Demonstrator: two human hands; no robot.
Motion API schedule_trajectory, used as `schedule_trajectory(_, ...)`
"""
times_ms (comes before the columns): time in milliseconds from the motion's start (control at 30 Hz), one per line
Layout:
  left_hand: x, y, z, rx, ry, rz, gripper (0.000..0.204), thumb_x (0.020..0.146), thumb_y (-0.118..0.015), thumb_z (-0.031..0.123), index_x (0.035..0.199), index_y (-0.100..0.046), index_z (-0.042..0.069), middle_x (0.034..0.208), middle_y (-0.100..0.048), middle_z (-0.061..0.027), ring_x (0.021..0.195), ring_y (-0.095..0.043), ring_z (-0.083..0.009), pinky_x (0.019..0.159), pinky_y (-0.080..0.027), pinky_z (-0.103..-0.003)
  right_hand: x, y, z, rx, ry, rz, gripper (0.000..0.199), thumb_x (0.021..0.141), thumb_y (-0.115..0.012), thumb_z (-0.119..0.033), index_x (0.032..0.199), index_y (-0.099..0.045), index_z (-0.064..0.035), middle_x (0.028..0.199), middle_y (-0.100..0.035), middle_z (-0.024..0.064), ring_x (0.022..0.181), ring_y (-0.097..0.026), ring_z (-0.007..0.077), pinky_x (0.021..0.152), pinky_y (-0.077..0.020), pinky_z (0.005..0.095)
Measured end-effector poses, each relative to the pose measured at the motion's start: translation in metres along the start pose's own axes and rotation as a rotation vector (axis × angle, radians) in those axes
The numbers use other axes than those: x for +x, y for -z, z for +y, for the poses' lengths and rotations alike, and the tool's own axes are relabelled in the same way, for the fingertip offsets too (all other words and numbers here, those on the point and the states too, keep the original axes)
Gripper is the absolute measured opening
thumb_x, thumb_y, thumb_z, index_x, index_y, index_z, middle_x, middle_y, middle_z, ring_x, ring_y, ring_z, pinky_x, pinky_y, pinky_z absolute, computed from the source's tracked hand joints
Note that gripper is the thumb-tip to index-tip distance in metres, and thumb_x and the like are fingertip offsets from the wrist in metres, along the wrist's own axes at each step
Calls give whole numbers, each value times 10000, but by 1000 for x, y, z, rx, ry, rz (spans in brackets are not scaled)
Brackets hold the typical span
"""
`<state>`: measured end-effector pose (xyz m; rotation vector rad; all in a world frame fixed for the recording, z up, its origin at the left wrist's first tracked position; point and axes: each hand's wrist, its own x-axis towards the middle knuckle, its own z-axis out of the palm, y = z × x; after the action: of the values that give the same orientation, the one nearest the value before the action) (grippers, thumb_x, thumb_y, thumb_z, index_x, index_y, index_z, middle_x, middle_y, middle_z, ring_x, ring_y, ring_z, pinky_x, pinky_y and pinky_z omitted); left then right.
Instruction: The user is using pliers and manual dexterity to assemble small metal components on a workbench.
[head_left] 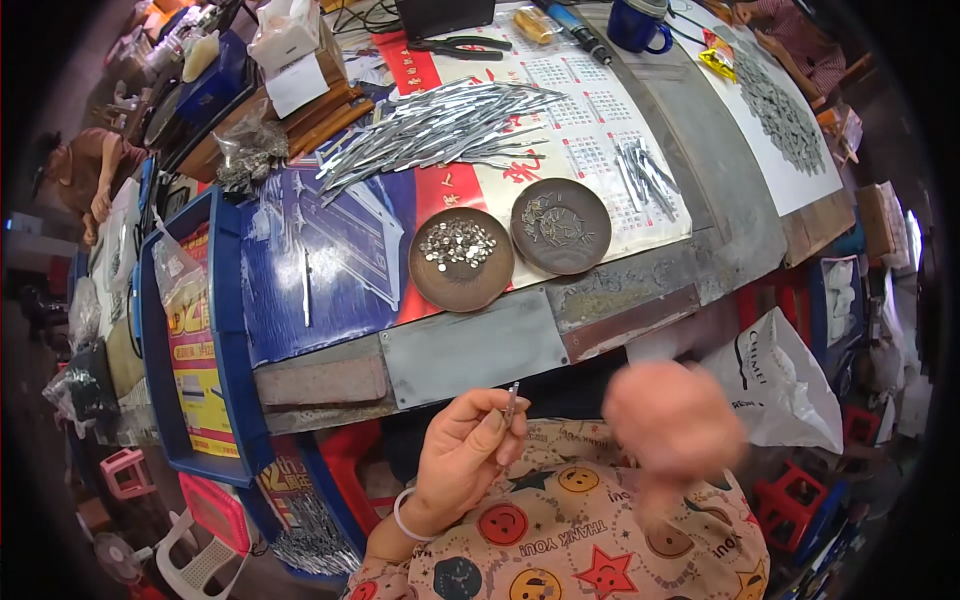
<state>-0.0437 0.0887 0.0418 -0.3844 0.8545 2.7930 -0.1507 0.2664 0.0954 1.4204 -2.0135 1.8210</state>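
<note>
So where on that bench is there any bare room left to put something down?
The grey metal plate at the front edge, below the two brown dishes, is bare. So is the blue sheet left of them, apart from one thin strip. Further back it is crowded: the heap of metal strips, pliers and a blue mug.

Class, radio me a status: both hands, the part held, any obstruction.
Left hand pinching small metal strip. Right hand blurred, grip unclear. Nothing between hands and dish of metal discs.
</note>
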Motion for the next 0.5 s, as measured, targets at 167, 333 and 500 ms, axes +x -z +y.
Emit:
schedule_trajectory(167, -5, 4, 8, -48, -42, 15, 172, 944, -525, 91, 1090, -523, 0, 926, -556, -84, 687, -465, -112, 638, -391, -257, 15, -10, -47, 417, 728, 406, 243, 865, -611, -86, 1097, -579, -152, 1175, -501, -16, 1073, -495, 158, 899, -492, 379)
schedule_trajectory(333, -2, 12, 20, -64, -171, 62, 166, 924, -535, 50, 1080, -502, 4, 950, -544, -94, 721, -482, -133, 684, -403, -286, 92, -26, -33, 327, 1210, 734, 234, 792, -607, 51, 983, -594, -83, 1052, -559, -1, 1019, -506, 139, 804, -530, 291)
schedule_trajectory(500, 7, 23, 31, -30, -259, 118, 162, 921, -543, 54, 1061, -495, -12, 967, -544, -103, 717, -521, -136, 668, -441, -260, 87, -34, -27, 703, 816, 386, 208, 787, -591, 63, 945, -581, -73, 1046, -536, -3, 972, -507, 137, 741, -550, 276)
